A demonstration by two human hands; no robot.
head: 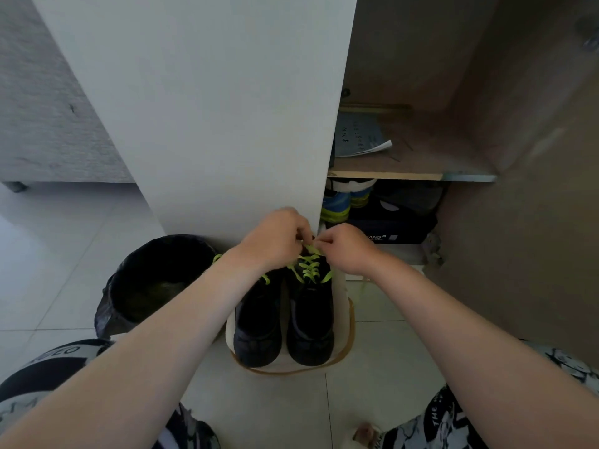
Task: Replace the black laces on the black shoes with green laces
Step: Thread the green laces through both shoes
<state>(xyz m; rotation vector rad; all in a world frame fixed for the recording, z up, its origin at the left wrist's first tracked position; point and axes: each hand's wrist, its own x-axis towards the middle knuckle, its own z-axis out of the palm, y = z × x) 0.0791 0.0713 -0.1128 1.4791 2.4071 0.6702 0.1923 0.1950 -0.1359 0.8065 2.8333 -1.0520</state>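
- On a pale round stool (pixel 348 335) in front of a white cabinet door (pixel 207 108), two black shoes stand side by side, toes toward the person.
- The right shoe (pixel 311 322) carries a green lace (pixel 309 268) criss-crossed through its eyelets; the left shoe (pixel 259 322) shows green lace at its edge.
- The left hand (pixel 275 238) and right hand (pixel 346 249) meet above the right shoe's top, fingers pinched closed on the lace ends.
- A bin lined with a black bag (pixel 152 283) stands just left of the stool.
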